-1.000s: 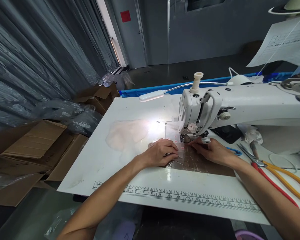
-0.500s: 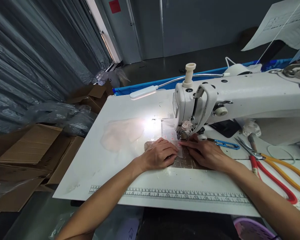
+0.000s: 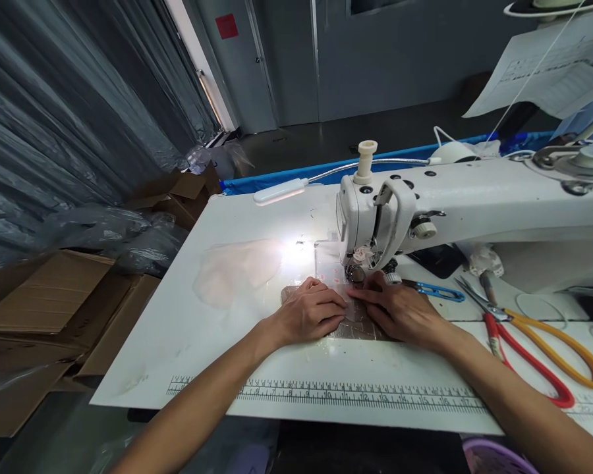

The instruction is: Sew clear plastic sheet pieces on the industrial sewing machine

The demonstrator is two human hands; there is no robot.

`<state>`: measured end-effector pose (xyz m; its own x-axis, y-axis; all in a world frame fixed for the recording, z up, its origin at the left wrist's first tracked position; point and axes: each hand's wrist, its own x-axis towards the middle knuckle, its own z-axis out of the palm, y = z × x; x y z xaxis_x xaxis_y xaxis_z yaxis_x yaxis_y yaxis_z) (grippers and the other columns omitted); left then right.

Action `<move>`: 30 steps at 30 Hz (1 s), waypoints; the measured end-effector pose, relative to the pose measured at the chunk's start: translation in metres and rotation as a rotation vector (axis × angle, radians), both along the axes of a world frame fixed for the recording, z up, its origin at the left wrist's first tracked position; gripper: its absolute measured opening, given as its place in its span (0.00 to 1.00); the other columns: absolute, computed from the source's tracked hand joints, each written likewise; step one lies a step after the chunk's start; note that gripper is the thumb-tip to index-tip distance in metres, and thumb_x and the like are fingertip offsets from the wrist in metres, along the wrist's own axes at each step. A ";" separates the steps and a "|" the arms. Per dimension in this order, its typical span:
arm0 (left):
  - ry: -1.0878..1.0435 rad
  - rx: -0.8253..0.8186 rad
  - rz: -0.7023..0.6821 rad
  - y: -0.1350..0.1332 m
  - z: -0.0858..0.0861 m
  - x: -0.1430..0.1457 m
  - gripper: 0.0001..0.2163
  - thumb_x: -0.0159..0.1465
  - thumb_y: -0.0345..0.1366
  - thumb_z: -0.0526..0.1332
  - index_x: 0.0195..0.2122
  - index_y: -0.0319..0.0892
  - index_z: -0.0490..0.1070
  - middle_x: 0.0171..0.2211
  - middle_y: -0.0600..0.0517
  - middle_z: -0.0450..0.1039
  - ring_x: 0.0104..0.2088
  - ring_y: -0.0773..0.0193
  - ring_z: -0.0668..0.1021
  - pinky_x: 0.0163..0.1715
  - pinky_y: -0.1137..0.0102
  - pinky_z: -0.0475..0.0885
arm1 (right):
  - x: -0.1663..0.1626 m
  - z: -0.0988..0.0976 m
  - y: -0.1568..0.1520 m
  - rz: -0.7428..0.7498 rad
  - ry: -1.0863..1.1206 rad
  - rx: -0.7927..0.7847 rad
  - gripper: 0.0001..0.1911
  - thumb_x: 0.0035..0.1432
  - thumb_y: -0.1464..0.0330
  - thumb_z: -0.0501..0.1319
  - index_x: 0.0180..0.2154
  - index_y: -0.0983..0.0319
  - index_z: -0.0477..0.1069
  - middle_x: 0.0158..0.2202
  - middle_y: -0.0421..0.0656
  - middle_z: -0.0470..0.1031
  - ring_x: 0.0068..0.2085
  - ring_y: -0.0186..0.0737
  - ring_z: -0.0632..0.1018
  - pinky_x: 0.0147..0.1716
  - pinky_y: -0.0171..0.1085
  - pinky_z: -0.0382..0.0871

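Observation:
A thin, sheer white piece of fabric (image 3: 350, 304) lies between my hands, just in front of the sewing machine's needle area. My left hand (image 3: 313, 312), fingers curled together, presses on its left side. From the right, my right hand (image 3: 400, 309) holds its edge with the index finger stretched toward the presser foot and the thumb tucked below. The fingertips are partly hidden. Beneath both hands is a shiny brownish plate (image 3: 360, 329). The white sewing machine (image 3: 356, 217) stands right behind them, and a clear sheet with small pinkish marks (image 3: 329, 271) lies beside the foot.
Blue thread snips (image 3: 439, 291) and large scissors with red and orange handles (image 3: 524, 329) lie at right. A lit lamp (image 3: 281, 191) shines over pale sheer fabric (image 3: 237, 270). A printed ruler (image 3: 346, 396) runs along the table's front. Cardboard boxes (image 3: 44, 296) stand left.
The whole view has shifted slightly, with the machine and table sitting a little lower and further left. Both hands stay at nearly the same place by the needle.

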<state>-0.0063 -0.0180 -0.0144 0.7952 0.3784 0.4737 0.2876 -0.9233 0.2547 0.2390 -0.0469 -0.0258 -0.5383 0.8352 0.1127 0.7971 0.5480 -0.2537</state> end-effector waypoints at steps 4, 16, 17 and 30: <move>0.026 0.026 0.010 0.000 0.000 0.000 0.07 0.66 0.32 0.58 0.36 0.42 0.76 0.43 0.51 0.78 0.38 0.66 0.77 0.46 0.63 0.65 | 0.001 -0.002 0.000 -0.009 0.006 0.027 0.22 0.66 0.66 0.50 0.59 0.48 0.65 0.47 0.47 0.71 0.32 0.36 0.74 0.33 0.38 0.68; 0.031 0.073 0.004 0.002 -0.003 0.000 0.06 0.66 0.33 0.59 0.34 0.44 0.75 0.41 0.52 0.77 0.37 0.66 0.76 0.46 0.62 0.66 | 0.000 0.001 -0.002 -0.034 0.021 0.007 0.22 0.66 0.65 0.49 0.60 0.48 0.64 0.48 0.48 0.70 0.34 0.40 0.75 0.34 0.40 0.69; 0.025 0.084 0.004 0.002 -0.003 0.000 0.06 0.65 0.33 0.60 0.34 0.43 0.75 0.41 0.52 0.77 0.37 0.66 0.76 0.46 0.62 0.66 | 0.000 0.002 -0.002 -0.036 0.021 0.002 0.22 0.67 0.64 0.49 0.60 0.48 0.64 0.48 0.48 0.70 0.34 0.40 0.75 0.34 0.40 0.69; 0.140 0.035 -0.078 0.002 0.015 0.001 0.06 0.63 0.31 0.59 0.36 0.42 0.76 0.38 0.52 0.77 0.34 0.67 0.76 0.39 0.67 0.71 | -0.012 0.012 -0.008 -0.059 -0.043 0.129 0.20 0.65 0.67 0.49 0.56 0.55 0.69 0.44 0.50 0.72 0.34 0.41 0.74 0.33 0.39 0.69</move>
<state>-0.0051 -0.0160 0.0010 0.8809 0.2980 0.3677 0.2449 -0.9518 0.1848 0.2269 -0.0550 -0.0139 -0.4951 0.8457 0.1990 0.8376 0.5255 -0.1495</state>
